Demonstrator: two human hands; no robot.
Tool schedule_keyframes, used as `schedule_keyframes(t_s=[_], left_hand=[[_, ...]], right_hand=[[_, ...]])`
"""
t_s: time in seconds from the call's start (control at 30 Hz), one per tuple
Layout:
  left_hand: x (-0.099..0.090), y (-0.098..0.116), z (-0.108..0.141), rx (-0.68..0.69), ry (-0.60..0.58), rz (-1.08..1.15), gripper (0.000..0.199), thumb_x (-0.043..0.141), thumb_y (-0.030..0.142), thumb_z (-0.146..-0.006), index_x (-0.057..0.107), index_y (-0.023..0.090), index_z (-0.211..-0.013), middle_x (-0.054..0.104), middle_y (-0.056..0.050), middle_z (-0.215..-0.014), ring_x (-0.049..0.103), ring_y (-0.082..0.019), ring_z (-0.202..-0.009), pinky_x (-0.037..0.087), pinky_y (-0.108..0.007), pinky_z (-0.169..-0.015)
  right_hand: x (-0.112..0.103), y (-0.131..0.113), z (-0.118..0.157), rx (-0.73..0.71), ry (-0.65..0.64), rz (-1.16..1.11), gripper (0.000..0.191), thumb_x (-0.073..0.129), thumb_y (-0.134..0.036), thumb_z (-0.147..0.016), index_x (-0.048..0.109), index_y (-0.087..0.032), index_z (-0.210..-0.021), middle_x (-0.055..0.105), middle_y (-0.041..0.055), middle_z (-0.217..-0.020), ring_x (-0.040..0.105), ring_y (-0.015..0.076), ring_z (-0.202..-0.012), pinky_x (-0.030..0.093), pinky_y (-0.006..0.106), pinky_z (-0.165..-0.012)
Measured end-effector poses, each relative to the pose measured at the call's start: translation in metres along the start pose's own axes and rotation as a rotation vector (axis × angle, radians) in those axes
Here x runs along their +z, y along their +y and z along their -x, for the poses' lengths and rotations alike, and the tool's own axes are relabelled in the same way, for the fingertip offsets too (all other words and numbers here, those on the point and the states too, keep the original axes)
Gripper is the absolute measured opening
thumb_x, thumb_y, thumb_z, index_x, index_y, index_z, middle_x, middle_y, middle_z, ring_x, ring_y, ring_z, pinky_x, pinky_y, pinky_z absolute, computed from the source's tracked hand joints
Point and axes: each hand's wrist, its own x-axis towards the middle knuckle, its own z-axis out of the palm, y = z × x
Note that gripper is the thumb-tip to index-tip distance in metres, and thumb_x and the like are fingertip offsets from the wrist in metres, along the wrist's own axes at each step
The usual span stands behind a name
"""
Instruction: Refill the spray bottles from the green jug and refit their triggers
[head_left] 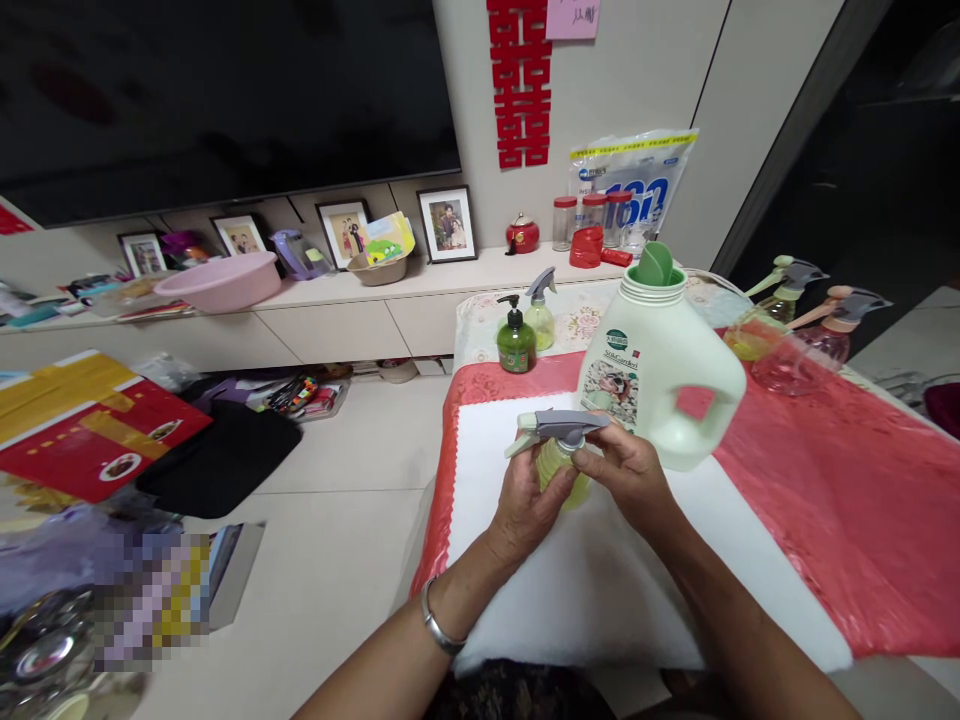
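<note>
1. I held the small spray bottle (553, 461) in my 2 hands, in front of the pale green jug (667, 345) and a little to its left, above the white cloth (481, 470) spread on the tabletop (480, 322).
2. My left hand (531, 505) had its fingers wrapped around the bottle's body. My right hand (628, 468), nearer the jug, had its fingers drawn in narrow at the collar, under the grey spray head (566, 426). I could not tell whether that hand brushed the jug.
3. I judged the step in hand to be work on the collar, most likely seating or turning it. To do it well, the left fingers had to steady the body without squeezing, since soft plastic could have pushed liquid up.
4. The right fingers did best gripping the ring itself, leaving the pale trigger (523, 442), on the side away from the jug, unpressed.
5. Keeping the bottle upright mattered: a tilt could have crossed the threads. I could not make out how full it was.
6. Elbow room called for care: the jug stood close behind with a green scoop-like piece (657, 264) in its mouth, and a dark green pump bottle (516, 345) stood to its left.
</note>
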Motion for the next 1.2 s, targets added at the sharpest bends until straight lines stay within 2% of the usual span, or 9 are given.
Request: schedule_keyframes(t_s=[0.17, 0.33, 0.43, 0.53, 0.73, 0.97, 1.1, 1.2], left_hand=[[0.001, 0.001, 0.000, 0.003, 0.012, -0.009, 0.048, 0.061, 0.040, -0.095, 0.049, 0.020, -0.136, 0.061, -0.015, -0.134, 0.056, -0.030, -0.129, 0.044, -0.050, -0.111], [0.000, -0.004, 0.001, 0.011, 0.022, -0.045, 0.048, 0.062, 0.040, -0.095, 0.048, 0.020, -0.137, 0.061, -0.015, -0.134, 0.057, -0.030, -0.129, 0.044, -0.050, -0.111], [-0.002, -0.009, 0.004, 0.023, 0.040, -0.104, 0.048, 0.062, 0.041, -0.094, 0.048, 0.021, -0.136, 0.061, -0.015, -0.134, 0.057, -0.031, -0.128, 0.043, -0.052, -0.110], [-0.004, -0.012, 0.007, 0.032, 0.049, -0.171, 0.046, 0.063, 0.042, -0.094, 0.051, 0.021, -0.133, 0.063, -0.014, -0.130, 0.059, -0.031, -0.125, 0.045, -0.051, -0.108], [-0.004, -0.011, 0.007, 0.070, 0.036, -0.239, 0.043, 0.062, 0.043, -0.094, 0.053, 0.020, -0.130, 0.066, -0.013, -0.124, 0.062, -0.029, -0.118, 0.049, -0.047, -0.102], [-0.002, -0.006, 0.004, 0.110, 0.020, -0.225, 0.041, 0.058, 0.038, -0.097, 0.050, 0.022, -0.134, 0.063, -0.013, -0.128, 0.059, -0.029, -0.122, 0.047, -0.045, -0.103], [-0.002, -0.004, 0.004, 0.107, 0.021, -0.209, 0.040, 0.059, 0.034, -0.096, 0.051, 0.021, -0.133, 0.063, -0.013, -0.128, 0.058, -0.028, -0.122, 0.046, -0.045, -0.104], [-0.002, -0.001, 0.003, 0.053, 0.029, -0.180, 0.040, 0.061, 0.035, -0.095, 0.052, 0.020, -0.131, 0.063, -0.013, -0.128, 0.058, -0.028, -0.123, 0.043, -0.045, -0.107]], right_hand=[[0.005, -0.002, 0.002, -0.011, 0.081, 0.026, 0.030, 0.070, -0.039, -0.090, 0.068, -0.017, -0.110, 0.057, 0.0069, -0.114, 0.055, 0.0185, -0.109, 0.046, 0.030, -0.099], [0.003, -0.006, 0.002, 0.012, 0.069, -0.015, 0.035, 0.071, -0.041, -0.089, 0.068, -0.018, -0.115, 0.058, 0.0075, -0.115, 0.058, 0.0186, -0.107, 0.050, 0.030, -0.096], [0.002, -0.008, 0.003, -0.008, 0.159, -0.052, 0.039, 0.072, -0.041, -0.089, 0.064, -0.018, -0.120, 0.059, 0.0077, -0.116, 0.059, 0.0180, -0.106, 0.051, 0.029, -0.094], [0.003, -0.006, 0.004, -0.048, 0.244, -0.075, 0.033, 0.073, -0.039, -0.090, 0.066, -0.019, -0.115, 0.058, 0.0068, -0.115, 0.059, 0.0160, -0.103, 0.052, 0.027, -0.093], [0.001, 0.005, 0.007, -0.096, 0.310, -0.086, 0.023, 0.067, -0.038, -0.097, 0.071, -0.020, -0.109, 0.058, 0.0073, -0.109, 0.056, 0.0170, -0.104, 0.051, 0.029, -0.090], [0.002, 0.002, 0.006, -0.109, 0.308, -0.097, 0.018, 0.066, -0.035, -0.098, 0.072, -0.020, -0.106, 0.058, 0.0068, -0.107, 0.057, 0.0178, -0.104, 0.052, 0.032, -0.090], [0.003, 0.002, 0.008, -0.116, 0.311, -0.092, 0.018, 0.066, -0.035, -0.097, 0.072, -0.019, -0.104, 0.059, 0.0066, -0.105, 0.058, 0.0169, -0.102, 0.052, 0.030, -0.089], [0.003, 0.004, 0.008, -0.126, 0.295, -0.090, 0.018, 0.065, -0.034, -0.098, 0.069, -0.019, -0.107, 0.058, 0.0054, -0.108, 0.057, 0.0144, -0.103, 0.051, 0.025, -0.089]])
